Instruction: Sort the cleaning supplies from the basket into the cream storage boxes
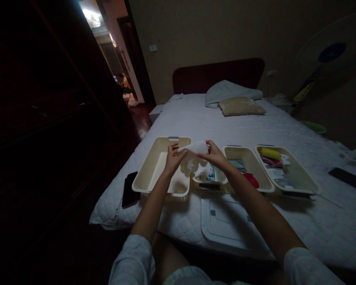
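A soft white cloth is stretched between my two hands, its lower part hanging in crumpled folds. My left hand pinches its left edge, over the right side of a large cream basket. On the other edge, my right hand grips it between thumb and fingers. Below the cloth stands a smaller cream basket, partly hidden, with a blue-and-white package in it. The cloth's exact kind is not clear.
Two more cream bins stand to the right; one holds a red item, the other a yellow roll. A pale lid lies in front. Phones rest on the bed, pillows at its head. A fan stands right.
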`<state>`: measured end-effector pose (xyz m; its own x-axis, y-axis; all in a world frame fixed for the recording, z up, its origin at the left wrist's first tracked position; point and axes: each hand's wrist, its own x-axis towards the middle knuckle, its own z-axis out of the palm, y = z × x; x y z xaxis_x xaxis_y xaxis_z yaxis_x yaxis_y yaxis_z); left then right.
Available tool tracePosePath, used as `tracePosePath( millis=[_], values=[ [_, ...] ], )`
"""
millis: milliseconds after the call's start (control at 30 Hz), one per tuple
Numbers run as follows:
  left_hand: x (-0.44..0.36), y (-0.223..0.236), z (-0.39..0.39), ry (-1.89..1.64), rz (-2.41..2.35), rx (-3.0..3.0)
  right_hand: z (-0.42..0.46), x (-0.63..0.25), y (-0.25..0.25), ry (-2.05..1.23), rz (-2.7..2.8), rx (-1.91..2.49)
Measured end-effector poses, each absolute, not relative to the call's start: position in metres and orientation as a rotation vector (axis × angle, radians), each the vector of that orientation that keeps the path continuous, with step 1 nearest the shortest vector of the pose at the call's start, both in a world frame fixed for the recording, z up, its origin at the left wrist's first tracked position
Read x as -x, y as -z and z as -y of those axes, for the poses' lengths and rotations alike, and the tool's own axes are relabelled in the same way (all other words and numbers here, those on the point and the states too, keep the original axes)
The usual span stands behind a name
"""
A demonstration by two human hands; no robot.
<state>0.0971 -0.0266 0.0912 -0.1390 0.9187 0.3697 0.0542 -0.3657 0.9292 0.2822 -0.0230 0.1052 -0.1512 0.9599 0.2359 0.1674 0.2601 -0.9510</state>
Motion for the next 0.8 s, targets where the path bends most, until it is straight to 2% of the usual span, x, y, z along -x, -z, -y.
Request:
tracePosePath(
  millis=[133,300,400,467,633,700,800],
  values=[
    [-0.111,-0.102,0.029,-1.550,-1.096,-1.682,0.029,-0.302,-0.104,-0.843,1.613,1.021],
    [-0.134,-0.113,0.037,-1.422,-1.041,-1.615,0.037,-0.327,-0.114,-0.356,1.963,1.020],
    [-0.147,-0.117,0.041,-1.391,-1.075,-1.625,0.038,-0.338,-0.115,-0.252,1.949,1.094],
    [-0.155,-0.117,0.042,-1.407,-1.074,-1.598,0.040,-0.344,-0.114,-0.333,1.852,1.084],
    [-0.171,-0.112,0.040,-1.461,-0.960,-1.248,0.058,-0.355,-0.116,-0.915,1.593,1.093],
    [-0.174,-0.109,0.040,-1.453,-0.855,-1.088,0.067,-0.359,-0.120,-1.030,1.466,1.110],
    [-0.177,-0.103,0.042,-1.260,-0.649,-0.979,0.077,-0.364,-0.126,-1.114,1.329,1.087]
  ],
)
